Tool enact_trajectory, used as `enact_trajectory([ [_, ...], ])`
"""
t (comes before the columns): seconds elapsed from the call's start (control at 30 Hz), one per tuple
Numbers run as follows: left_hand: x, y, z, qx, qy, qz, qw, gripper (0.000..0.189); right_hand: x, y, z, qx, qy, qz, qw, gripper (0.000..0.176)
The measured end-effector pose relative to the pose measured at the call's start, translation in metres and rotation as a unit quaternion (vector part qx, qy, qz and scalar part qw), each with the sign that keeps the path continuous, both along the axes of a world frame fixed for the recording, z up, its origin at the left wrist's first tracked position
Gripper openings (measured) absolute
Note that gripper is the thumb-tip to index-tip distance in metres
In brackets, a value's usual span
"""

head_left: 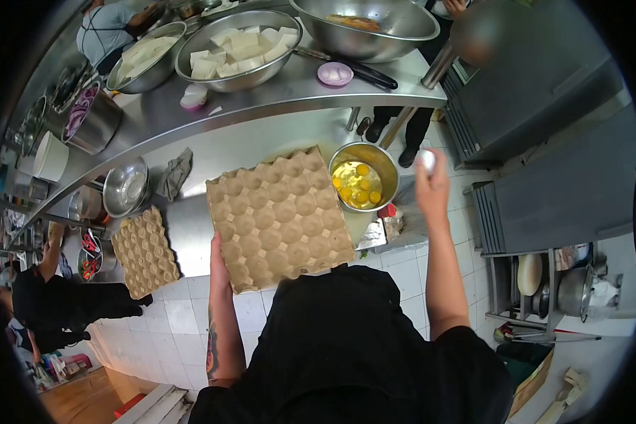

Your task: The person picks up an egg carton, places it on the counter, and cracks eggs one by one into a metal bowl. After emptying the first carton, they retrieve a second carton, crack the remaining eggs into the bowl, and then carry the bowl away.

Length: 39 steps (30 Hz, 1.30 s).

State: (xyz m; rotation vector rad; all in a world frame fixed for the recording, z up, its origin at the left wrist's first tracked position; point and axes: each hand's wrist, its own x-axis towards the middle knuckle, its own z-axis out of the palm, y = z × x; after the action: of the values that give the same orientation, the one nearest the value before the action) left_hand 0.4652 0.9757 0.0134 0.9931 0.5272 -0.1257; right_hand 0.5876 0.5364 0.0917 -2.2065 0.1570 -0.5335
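My left hand (220,265) holds the left edge of a large cardboard egg tray (279,219), whose cups show no eggs. Out to the right, my right hand (432,182) is closed around a white egg (427,161), raised beside a steel saucepan (394,169). Several yellow yolks (362,184) lie in clear egg white inside the pan, which stands against the tray's right side with its handle pointing up and right.
A smaller egg tray (145,253), a grey cloth (175,174) and a steel bowl (126,186) are at left. The upper shelf (261,106) bears a bowl of white blocks (239,53), a knife (364,71) and onion pieces. Other people stand left and beyond the counter.
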Motion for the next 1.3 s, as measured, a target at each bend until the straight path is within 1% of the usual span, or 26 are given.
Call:
enact_trajectory([
  [0.1, 0.001, 0.0, -0.002, 0.001, -0.002, 0.001, 1.0, 0.07, -0.006, -0.084, -0.08, 0.056, -0.009, -0.04, 0.998, 0.038],
  [0.13, 0.001, 0.001, -0.002, -0.002, -0.006, 0.0, 1.0, 0.07, -0.012, -0.113, -0.113, -0.198, -0.082, -0.057, 0.975, 0.035],
  [0.17, 0.001, 0.0, 0.0, 0.002, -0.006, 0.003, 1.0, 0.07, -0.016, -0.124, -0.13, -0.438, -0.152, -0.069, 0.883, 0.033],
  [0.2, 0.003, -0.002, 0.002, 0.015, -0.019, 0.01, 1.0, 0.067, -0.019, -0.11, -0.116, -0.435, -0.156, -0.064, 0.885, 0.033],
  [0.23, 0.0, -0.002, 0.003, 0.029, -0.027, 0.018, 0.999, 0.064, -0.031, -0.08, -0.081, -0.234, -0.066, -0.056, 0.968, 0.031],
  [0.27, -0.003, 0.001, 0.0, 0.032, -0.022, 0.023, 0.999, 0.064, -0.044, -0.05, -0.055, -0.022, 0.034, -0.047, 0.998, 0.029],
  [0.33, -0.003, 0.006, -0.006, 0.152, -0.026, 0.093, 0.984, 0.051, -0.062, -0.003, -0.037, 0.084, 0.074, 0.084, 0.99, 0.026],
  [0.37, -0.003, 0.007, -0.004, 0.154, -0.027, 0.092, 0.983, 0.051, -0.07, 0.018, -0.039, 0.088, 0.12, 0.129, 0.98, 0.027],
  [0.4, -0.004, 0.007, -0.001, 0.233, -0.023, 0.051, 0.971, 0.041, -0.078, 0.034, -0.04, 0.092, 0.166, 0.174, 0.966, 0.028],
  [0.43, -0.006, 0.008, 0.001, 0.311, -0.019, 0.012, 0.95, 0.034, -0.082, 0.046, -0.047, 0.092, 0.165, 0.176, 0.966, 0.028],
  [0.47, -0.007, 0.011, -0.001, 0.312, -0.017, 0.017, 0.95, 0.034, -0.084, 0.057, -0.061, 0.115, 0.169, 0.198, 0.959, 0.029],
  [0.53, -0.003, 0.02, -0.008, 0.414, -0.01, -0.039, 0.909, 0.032, -0.087, 0.069, -0.073, 0.138, 0.172, 0.23, 0.948, 0.031],
  [0.63, -0.002, 0.033, -0.025, 0.467, -0.023, -0.047, 0.883, 0.035, -0.093, 0.074, -0.083, 0.164, 0.19, 0.226, 0.941, 0.035],
  [0.67, -0.001, 0.032, -0.023, 0.467, -0.022, -0.046, 0.883, 0.035, -0.094, 0.075, -0.086, 0.211, 0.212, 0.226, 0.927, 0.036],
  [0.7, -0.002, 0.031, -0.021, 0.417, -0.019, -0.015, 0.909, 0.033, -0.095, 0.075, -0.088, 0.258, 0.233, 0.224, 0.91, 0.037],
  [0.73, -0.002, 0.031, -0.018, 0.365, -0.016, 0.016, 0.931, 0.031, -0.096, 0.076, -0.09, 0.258, 0.233, 0.225, 0.91, 0.037],
  [0.77, -0.004, 0.031, -0.011, 0.366, -0.015, 0.016, 0.931, 0.031, -0.097, 0.08, -0.086, 0.237, 0.206, 0.236, 0.919, 0.037],
  [0.83, -0.007, 0.032, 0.006, 0.262, 0.071, 0.043, 0.961, 0.032, -0.101, 0.088, -0.077, 0.217, 0.179, 0.248, 0.927, 0.038],
  [0.93, -0.007, 0.026, 0.02, 0.191, 0.036, 0.086, 0.977, 0.035, -0.103, 0.102, -0.052, -0.005, 0.073, 0.311, 0.948, 0.049],
  [0.97, -0.007, 0.024, 0.022, 0.154, 0.018, 0.108, 0.982, 0.037, -0.103, 0.103, -0.052, -0.005, 0.073, 0.313, 0.947, 0.049],
  [1.03, -0.007, 0.028, 0.013, 0.155, 0.019, 0.093, 0.983, 0.038, -0.101, 0.106, -0.054, -0.047, 0.078, 0.327, 0.941, 0.045],
  [1.1, -0.012, 0.035, 0.012, 0.16, 0.023, 0.097, 0.982, 0.039, -0.1, 0.109, -0.053, -0.014, 0.068, 0.32, 0.945, 0.042],
  [1.17, -0.018, 0.04, 0.017, 0.238, 0.043, 0.043, 0.969, 0.041, -0.099, 0.112, -0.059, -0.032, 0.059, 0.32, 0.945, 0.041],
  [1.23, -0.026, 0.063, -0.009, 0.224, 0.075, 0.075, 0.969, 0.037, -0.097, 0.113, -0.066, -0.048, 0.037, 0.326, 0.943, 0.041],
  [1.27, -0.03, 0.064, -0.004, 0.226, 0.016, 0.124, 0.966, 0.035, -0.1, 0.118, -0.055, -0.027, 0.074, 0.32, 0.944, 0.04],
  [1.3, -0.04, 0.08, -0.001, 0.229, 0.019, 0.141, 0.963, 0.035, -0.099, 0.119, -0.057, -0.045, 0.06, 0.322, 0.944, 0.041],
])
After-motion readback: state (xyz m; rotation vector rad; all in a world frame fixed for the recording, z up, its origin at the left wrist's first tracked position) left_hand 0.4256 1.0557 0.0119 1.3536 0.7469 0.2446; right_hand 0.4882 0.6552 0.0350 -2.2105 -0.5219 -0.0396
